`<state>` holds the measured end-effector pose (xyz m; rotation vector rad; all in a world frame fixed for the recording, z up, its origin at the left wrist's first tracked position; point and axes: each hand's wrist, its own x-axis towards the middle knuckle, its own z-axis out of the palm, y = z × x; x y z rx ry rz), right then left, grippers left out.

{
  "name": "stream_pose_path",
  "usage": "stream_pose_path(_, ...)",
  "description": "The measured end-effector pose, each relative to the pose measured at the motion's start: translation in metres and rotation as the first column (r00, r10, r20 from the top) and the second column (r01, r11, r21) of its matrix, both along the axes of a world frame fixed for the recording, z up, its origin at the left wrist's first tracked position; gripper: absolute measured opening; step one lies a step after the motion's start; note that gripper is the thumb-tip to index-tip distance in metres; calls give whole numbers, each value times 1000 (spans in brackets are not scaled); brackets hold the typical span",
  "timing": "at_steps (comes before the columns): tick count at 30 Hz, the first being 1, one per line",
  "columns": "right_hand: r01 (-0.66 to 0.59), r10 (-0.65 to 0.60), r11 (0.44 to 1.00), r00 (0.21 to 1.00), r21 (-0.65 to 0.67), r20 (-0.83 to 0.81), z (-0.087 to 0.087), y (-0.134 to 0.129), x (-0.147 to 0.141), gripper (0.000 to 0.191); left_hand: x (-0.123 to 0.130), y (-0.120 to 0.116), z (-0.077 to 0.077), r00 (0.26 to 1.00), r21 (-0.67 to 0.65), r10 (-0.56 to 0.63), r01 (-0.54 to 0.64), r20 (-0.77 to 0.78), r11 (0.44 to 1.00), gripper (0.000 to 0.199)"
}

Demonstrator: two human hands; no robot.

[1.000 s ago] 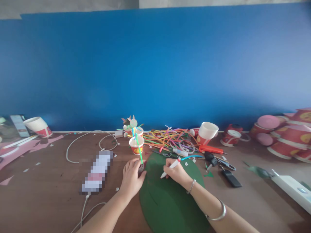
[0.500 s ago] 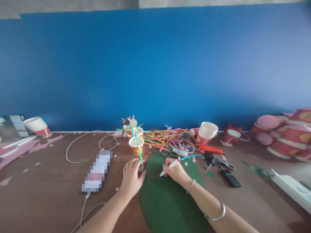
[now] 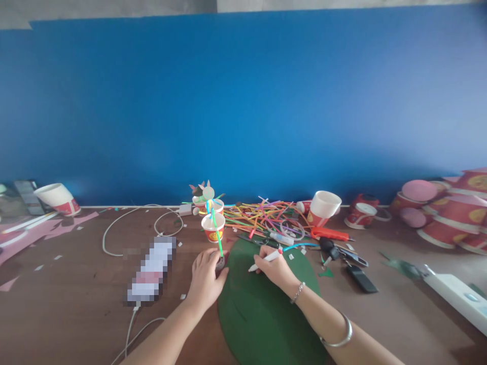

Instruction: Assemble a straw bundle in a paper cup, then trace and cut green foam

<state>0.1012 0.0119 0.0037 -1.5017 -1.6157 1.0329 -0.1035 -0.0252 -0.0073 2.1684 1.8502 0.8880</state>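
My right hand (image 3: pixel 272 266) grips a white marker with a red end (image 3: pixel 272 255), its tip pointing left over a dark green oval sheet (image 3: pixel 266 314). My left hand (image 3: pixel 208 276) is curled over a small round red-and-grey piece (image 3: pixel 220 263) beside the sheet's left edge; the fingers partly hide it. A green straw (image 3: pixel 218 241) slants from that piece up to a small figure with a round pale head and pointed ears (image 3: pixel 208 192). Behind the left hand stands a red and white paper cup (image 3: pixel 209 234).
Many coloured strips (image 3: pixel 262 215) lie heaped along the blue wall. Right of the sheet are keys (image 3: pixel 331 249), a red-orange tool (image 3: pixel 331 233) and a white upright cup (image 3: pixel 325 205). A phone (image 3: pixel 152 271) with a cable lies left. Several red cups (image 3: pixel 452 223) are stacked far right.
The marker tip has shifted slightly up and left over the green sheet with a small turn of my right hand. My left hand stays in place.
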Motion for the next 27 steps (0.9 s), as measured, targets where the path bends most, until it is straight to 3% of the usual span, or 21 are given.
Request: stream_pose_path(27,-31,27,999,995,-40,-97,-2,2,2,14,0,0,0,1000,2,6,-6,1,1000,37)
